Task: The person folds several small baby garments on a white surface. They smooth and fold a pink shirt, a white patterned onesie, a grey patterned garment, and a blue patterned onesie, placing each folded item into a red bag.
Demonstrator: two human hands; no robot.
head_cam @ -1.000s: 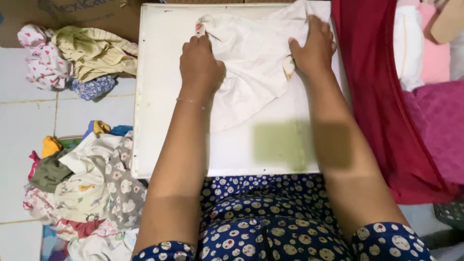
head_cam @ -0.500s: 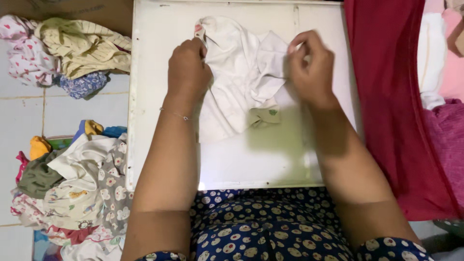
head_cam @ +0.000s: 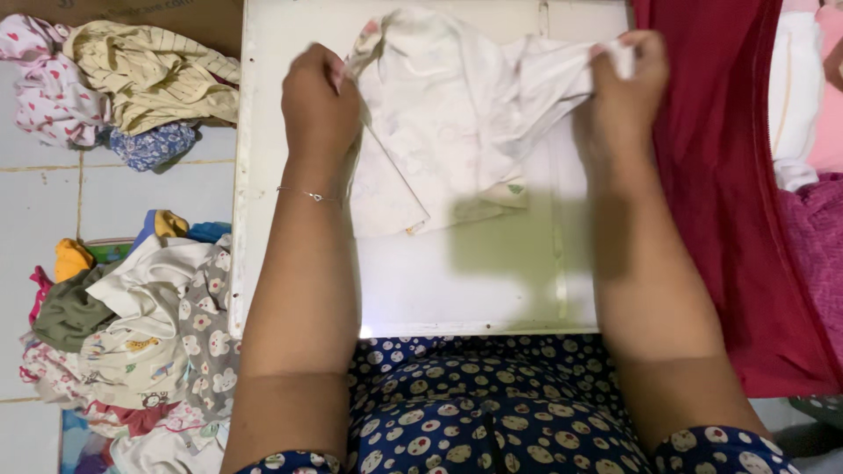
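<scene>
garment: small white garment point(head_cam: 457, 123), over far half of my white desk point(head_cam: 457, 290)
left hand point(head_cam: 320, 105): pinched shut on its left edge
right hand point(head_cam: 625, 83): pinched shut on its right edge
axis: stretched left-right between both hands, body hanging near

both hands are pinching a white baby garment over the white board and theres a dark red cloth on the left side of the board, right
Not quite: the dark red cloth lies to the right of the white board, not the left, as the head view shows. On the left are piles of small clothes on the floor. The rest holds: left hand and right hand both pinch the white baby garment.
</scene>
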